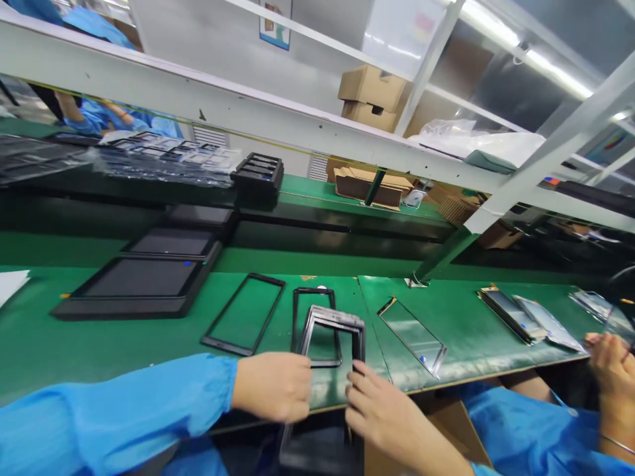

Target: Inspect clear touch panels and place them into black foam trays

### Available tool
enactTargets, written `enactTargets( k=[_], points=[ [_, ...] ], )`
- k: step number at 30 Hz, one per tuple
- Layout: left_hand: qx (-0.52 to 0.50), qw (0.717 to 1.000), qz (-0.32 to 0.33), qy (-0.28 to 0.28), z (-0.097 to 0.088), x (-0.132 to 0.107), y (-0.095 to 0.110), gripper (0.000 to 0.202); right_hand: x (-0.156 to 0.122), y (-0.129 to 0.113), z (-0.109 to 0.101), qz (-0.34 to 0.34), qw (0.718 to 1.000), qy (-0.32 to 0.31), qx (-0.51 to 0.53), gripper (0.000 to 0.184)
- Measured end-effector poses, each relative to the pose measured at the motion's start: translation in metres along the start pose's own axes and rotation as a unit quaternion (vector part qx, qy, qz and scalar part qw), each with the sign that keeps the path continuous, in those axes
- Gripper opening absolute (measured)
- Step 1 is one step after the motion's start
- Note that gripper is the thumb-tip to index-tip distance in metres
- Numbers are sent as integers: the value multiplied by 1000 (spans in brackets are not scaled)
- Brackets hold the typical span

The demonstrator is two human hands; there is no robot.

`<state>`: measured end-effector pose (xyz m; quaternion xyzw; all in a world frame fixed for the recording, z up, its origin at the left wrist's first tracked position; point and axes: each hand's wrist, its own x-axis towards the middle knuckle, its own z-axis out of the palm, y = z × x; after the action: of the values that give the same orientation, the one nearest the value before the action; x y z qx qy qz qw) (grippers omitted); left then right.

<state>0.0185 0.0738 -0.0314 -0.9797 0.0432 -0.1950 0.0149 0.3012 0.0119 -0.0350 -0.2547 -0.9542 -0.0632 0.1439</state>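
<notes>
Between my hands, at the front edge of the bench, is a stack of black rectangular tablet frames, tilted up, its lower end hanging below the edge. My left hand is closed on the left side of the stack. On the opposite side, the curled fingers of my right hand grip the right edge. Just behind the stack lies a single black frame, partly covered by it. Another black frame lies flat to the left. A clear glass panel with a dark border rests on the right.
A black tray of dark screens stands at the left on the green bench. Stacked panels lie at the right, near a co-worker's hands. A post rises behind. Below the bench sits a cardboard box.
</notes>
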Motion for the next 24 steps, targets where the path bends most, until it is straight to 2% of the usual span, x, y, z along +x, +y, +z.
enactTargets(
  k=[2,5,9,12,14,17,20,24],
  points=[
    [-3,999,-39,-15,-2,-8,-23,21,20,29,-3,-42,997,-40,-48,16],
    [-21,995,-92,-35,-3,-24,-51,20,50,66,9,-52,997,-56,-29,16],
    [-50,982,-181,-25,1,-54,-67,48,70,87,36,-43,998,-42,22,20],
    [-38,945,-322,30,3,-84,-83,73,65,91,44,-11,998,-26,64,40],
    [-16,898,-434,70,3,-105,-102,71,56,90,46,59,995,-1,85,57],
    [-15,836,-543,80,6,-133,-135,44,46,83,54,234,967,49,91,64],
    [-40,801,-594,69,10,-151,-153,23,48,74,71,359,927,61,88,67],
    [-71,760,-639,96,2,-161,-151,23,75,76,91,429,895,53,109,50]
  ],
)
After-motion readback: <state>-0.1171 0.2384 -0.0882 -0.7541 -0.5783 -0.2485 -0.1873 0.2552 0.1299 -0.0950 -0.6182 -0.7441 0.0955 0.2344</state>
